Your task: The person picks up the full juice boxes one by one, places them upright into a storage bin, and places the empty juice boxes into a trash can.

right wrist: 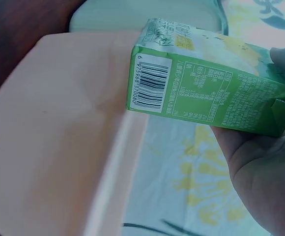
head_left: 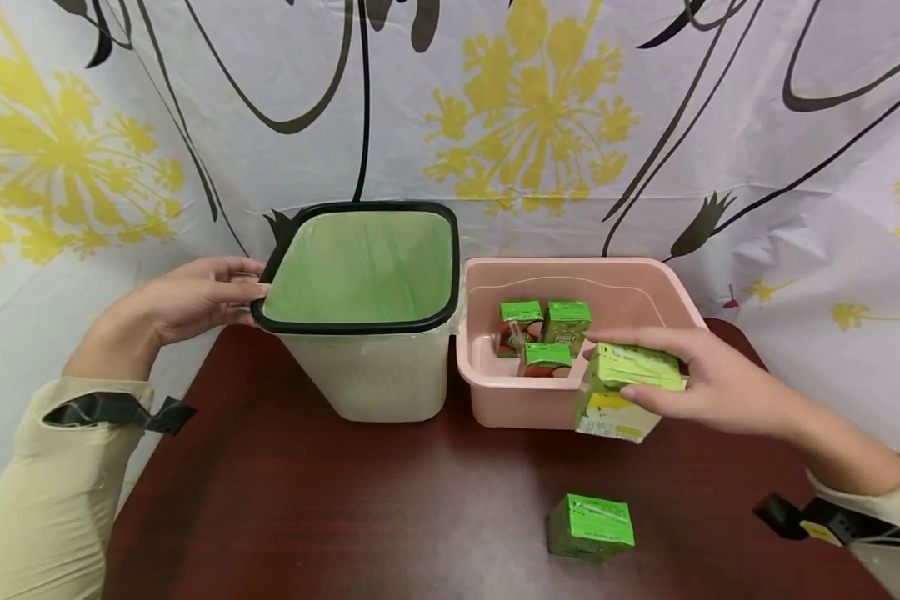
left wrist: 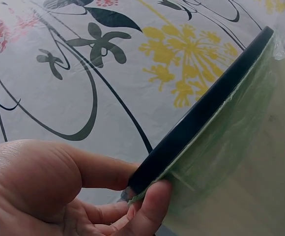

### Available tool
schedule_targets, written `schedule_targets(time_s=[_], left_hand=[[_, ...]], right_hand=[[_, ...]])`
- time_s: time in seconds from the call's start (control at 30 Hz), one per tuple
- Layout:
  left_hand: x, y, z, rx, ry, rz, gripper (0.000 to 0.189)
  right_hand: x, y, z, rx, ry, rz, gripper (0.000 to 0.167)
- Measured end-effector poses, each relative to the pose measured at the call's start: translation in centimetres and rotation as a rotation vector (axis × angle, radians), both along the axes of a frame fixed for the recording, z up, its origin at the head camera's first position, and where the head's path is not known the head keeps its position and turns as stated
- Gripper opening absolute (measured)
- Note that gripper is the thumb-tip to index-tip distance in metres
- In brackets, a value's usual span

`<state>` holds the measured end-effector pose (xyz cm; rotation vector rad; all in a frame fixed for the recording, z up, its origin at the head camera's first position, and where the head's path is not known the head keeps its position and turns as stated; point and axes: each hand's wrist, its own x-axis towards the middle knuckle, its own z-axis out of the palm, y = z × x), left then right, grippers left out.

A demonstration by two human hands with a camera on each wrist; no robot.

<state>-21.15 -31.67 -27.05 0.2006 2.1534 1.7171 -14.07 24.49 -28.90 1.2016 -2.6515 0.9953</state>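
At the left, a white trash bin (head_left: 367, 375) with a black rim (head_left: 352, 327) is lined with a thin green bag (head_left: 360, 258). My left hand (head_left: 206, 296) grips the rim's left corner. In the left wrist view, thumb and fingers (left wrist: 152, 209) pinch the rim together with the liner's edge. My right hand (head_left: 701, 375) holds a green and yellow drink carton (head_left: 626, 392) over the front wall of a pink tub (head_left: 525, 404). The carton's barcode side shows in the right wrist view. Inside the tub stand several small green-topped drink cartons (head_left: 567, 325).
Another green carton (head_left: 591, 527) lies on the dark red-brown table (head_left: 390, 508), in front of the tub. Bin and tub stand side by side, nearly touching. A white cloth with yellow flower prints (head_left: 540, 108) hangs right behind them.
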Motion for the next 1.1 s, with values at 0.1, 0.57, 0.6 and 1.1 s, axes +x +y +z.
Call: schedule_targets(time_s=[0.1, 0.57, 0.6, 1.1], left_hand=[[0.0, 0.0, 0.0, -0.019, -0.003, -0.002, 0.022], [0.1, -0.4, 0.0, 0.019, -0.014, 0.007, 0.019], [0.1, -0.4, -0.1, 0.022, -0.015, 0.008, 0.019], [-0.3, 0.1, 0.1, -0.029, -0.019, -0.009, 0.024]], right_hand=[[-0.2, -0.9, 1.7, 0.029, 0.03, 0.01, 0.062], [-2.5, -7.0, 8.2, 0.019, -0.019, 0.085, 0.051], [-2.7, -7.5, 8.6, 0.019, -0.025, 0.081, 0.05], [-5.9, -14.1, 12.2, -0.151, -0.166, 0.023, 0.047]])
